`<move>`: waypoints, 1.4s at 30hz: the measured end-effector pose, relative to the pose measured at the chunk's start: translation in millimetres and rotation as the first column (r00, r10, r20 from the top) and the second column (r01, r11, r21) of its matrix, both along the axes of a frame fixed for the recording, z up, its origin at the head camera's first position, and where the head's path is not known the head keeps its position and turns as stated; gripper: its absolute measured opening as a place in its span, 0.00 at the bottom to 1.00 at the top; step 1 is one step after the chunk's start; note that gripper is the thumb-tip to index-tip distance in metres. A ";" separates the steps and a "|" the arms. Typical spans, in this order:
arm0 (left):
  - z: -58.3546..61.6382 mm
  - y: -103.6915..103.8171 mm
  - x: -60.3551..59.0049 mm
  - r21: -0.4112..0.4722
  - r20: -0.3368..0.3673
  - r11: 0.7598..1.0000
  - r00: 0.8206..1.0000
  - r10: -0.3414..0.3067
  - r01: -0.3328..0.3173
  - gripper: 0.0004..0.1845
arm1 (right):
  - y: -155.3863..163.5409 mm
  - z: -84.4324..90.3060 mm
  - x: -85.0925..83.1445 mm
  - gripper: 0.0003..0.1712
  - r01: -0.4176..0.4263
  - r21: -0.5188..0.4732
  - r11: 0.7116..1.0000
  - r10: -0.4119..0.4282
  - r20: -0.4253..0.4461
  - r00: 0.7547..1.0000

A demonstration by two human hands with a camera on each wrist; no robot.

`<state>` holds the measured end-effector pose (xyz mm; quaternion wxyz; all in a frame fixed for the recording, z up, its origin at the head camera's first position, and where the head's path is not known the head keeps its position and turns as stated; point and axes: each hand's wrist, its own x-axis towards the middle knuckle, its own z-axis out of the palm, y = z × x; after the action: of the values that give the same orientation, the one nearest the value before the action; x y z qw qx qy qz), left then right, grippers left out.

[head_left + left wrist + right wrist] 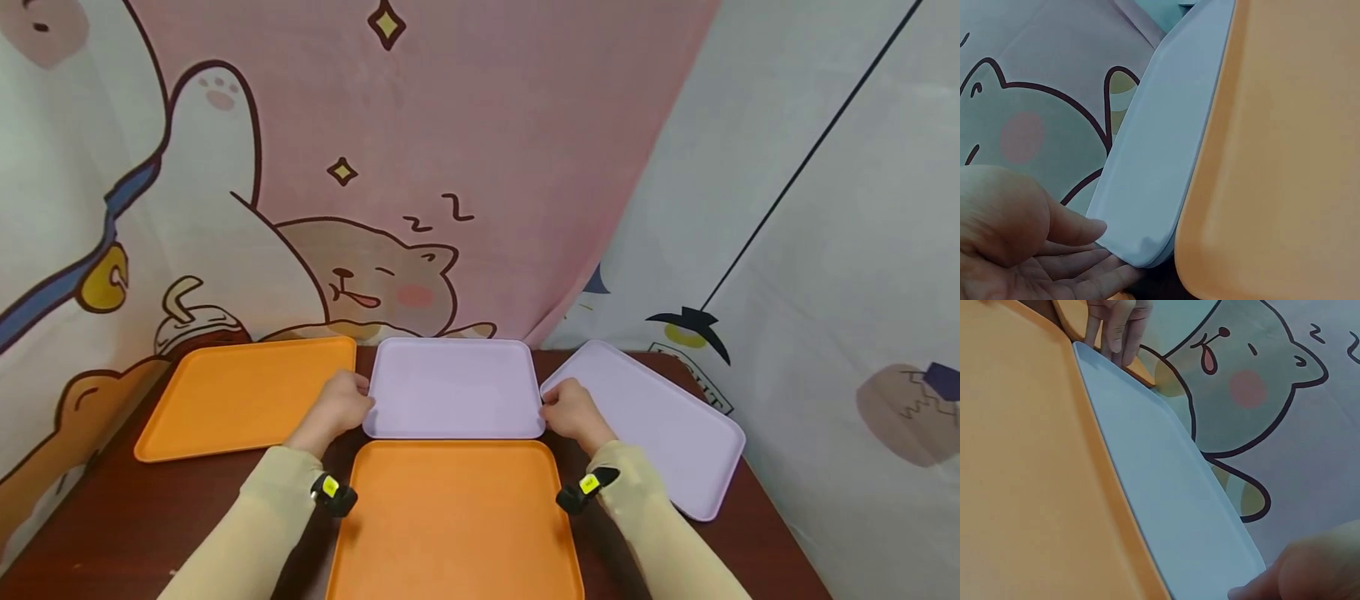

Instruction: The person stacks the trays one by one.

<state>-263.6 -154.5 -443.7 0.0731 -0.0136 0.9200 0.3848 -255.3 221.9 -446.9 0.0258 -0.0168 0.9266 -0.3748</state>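
The near orange tray [455,525] borders the middle lilac tray [454,388].

Head cam: mod. bright, soft, even light on backdrop [525,125]; source out of frame. Diffuse shadows on desk [195,504] beside both sleeves [255,517], faint ones along sides of front orange tray [453,517]. Mild wide-angle stretch twd edges. Wrist cams: dimmer, cooler, low contrast; ctr lilac tray [453,387] reads pale blue. L wrist: deep shade below its corner. R wrist: right grip [1319,569] blurred, lower corner.
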 end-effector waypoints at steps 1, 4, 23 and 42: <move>0.0 0.2 -0.1 0.008 0.002 1.000 1.000 0.007 -0.007 0.22 | -0.1 -0.3 -0.2 0.08 -0.002 0.005 1.000 0.002 -0.016 1.000; -0.4 0.4 -0.4 0.035 0.007 0.999 1.000 0.023 -0.023 0.22 | 0.2 -2.1 -0.1 0.06 0.021 0.000 1.000 -0.021 -0.038 0.999; -12.5 -5.0 3.1 0.234 0.022 0.957 0.985 0.173 -0.173 0.22 | 3.7 -11.9 0.8 0.16 0.167 -0.305 0.938 -0.149 0.083 0.985; -14.2 -8.4 6.6 0.336 -0.016 0.926 0.982 0.189 -0.173 0.22 | 1.6 -13.2 1.7 0.19 0.150 -0.378 0.914 -0.115 0.113 0.987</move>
<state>-257.0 -162.9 -457.9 0.0167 -0.0766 0.8380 0.5399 -253.6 223.5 -460.2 0.0374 0.0579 0.8318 -0.5508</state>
